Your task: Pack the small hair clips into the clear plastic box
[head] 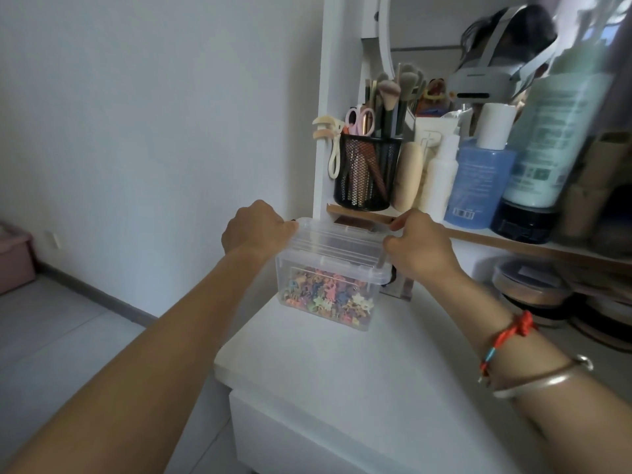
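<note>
Both hands (254, 227) on lidded box (328, 289), pen cup (367, 172) behind

No text legible — print on blue bottle (478, 186) and pale green bottle (554, 131) right of mesh pen cup (367, 172) too blurred; barcode only.

Single head-worn wide-angle view, looking forward and down along both forearms onto the white surface (342, 371), close to the lidded clear plastic box (328, 268); edges bowed by the lens.
</note>
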`<state>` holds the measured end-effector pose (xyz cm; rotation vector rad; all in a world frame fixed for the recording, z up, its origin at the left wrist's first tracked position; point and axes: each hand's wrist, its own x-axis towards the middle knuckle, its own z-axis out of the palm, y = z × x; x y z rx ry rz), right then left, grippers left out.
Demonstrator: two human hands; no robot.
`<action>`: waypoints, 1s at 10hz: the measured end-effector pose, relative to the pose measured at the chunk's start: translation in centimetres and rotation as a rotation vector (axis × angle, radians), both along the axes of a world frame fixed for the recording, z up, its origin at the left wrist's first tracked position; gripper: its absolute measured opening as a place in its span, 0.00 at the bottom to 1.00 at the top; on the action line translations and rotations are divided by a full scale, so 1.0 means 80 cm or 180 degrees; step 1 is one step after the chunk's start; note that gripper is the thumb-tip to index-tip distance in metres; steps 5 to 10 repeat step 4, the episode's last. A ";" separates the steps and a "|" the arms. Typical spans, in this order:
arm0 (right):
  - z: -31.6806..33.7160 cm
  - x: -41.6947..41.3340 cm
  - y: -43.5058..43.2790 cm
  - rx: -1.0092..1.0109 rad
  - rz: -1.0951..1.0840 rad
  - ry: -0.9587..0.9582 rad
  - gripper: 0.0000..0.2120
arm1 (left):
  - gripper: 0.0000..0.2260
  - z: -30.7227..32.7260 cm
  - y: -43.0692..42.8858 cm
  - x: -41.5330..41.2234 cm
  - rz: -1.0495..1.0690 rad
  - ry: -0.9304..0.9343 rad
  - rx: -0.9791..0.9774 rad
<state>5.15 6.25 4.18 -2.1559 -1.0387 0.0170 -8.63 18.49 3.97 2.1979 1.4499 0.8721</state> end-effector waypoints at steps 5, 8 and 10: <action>0.010 0.007 -0.018 0.0976 0.0261 0.0718 0.07 | 0.15 -0.040 0.006 -0.012 -0.0049 -0.3179 -0.1444; 0.010 0.007 -0.018 0.0976 0.0261 0.0718 0.07 | 0.15 -0.040 0.006 -0.012 -0.0049 -0.3179 -0.1444; 0.010 0.007 -0.018 0.0976 0.0261 0.0718 0.07 | 0.15 -0.040 0.006 -0.012 -0.0049 -0.3179 -0.1444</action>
